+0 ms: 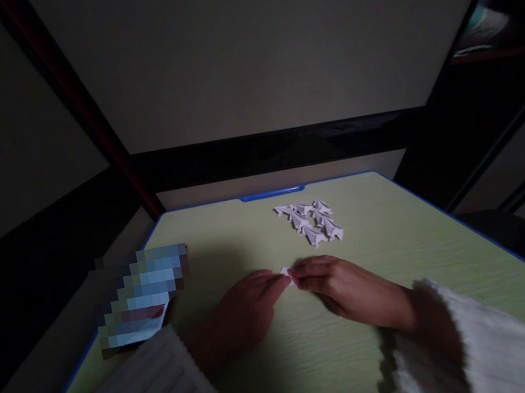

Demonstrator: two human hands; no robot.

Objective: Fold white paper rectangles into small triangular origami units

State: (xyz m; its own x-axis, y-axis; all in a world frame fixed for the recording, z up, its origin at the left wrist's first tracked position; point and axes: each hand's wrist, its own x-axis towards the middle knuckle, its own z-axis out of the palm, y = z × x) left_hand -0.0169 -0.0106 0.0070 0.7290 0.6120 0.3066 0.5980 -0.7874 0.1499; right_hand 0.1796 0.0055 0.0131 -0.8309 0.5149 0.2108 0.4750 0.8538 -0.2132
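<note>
Between my two hands, just above or on the table's middle, is a small piece of folded white paper (285,272). My left hand (248,309) pinches its left side, fingers pressed together. From the right, my right hand (340,284) closes its fingertips on the other side of the same paper. Most of the paper is hidden by the fingers. Beyond my hands lies a cluster of several small folded white paper pieces (308,221), pointed and creased, grouped close together.
The pale green table (305,379) has a blue edge and a blue handle (272,193) at its far side. A lit, pixelated screen-like object (146,298) stands at the left. Dark panels rise behind, and a shelf (501,51) shows at the upper right.
</note>
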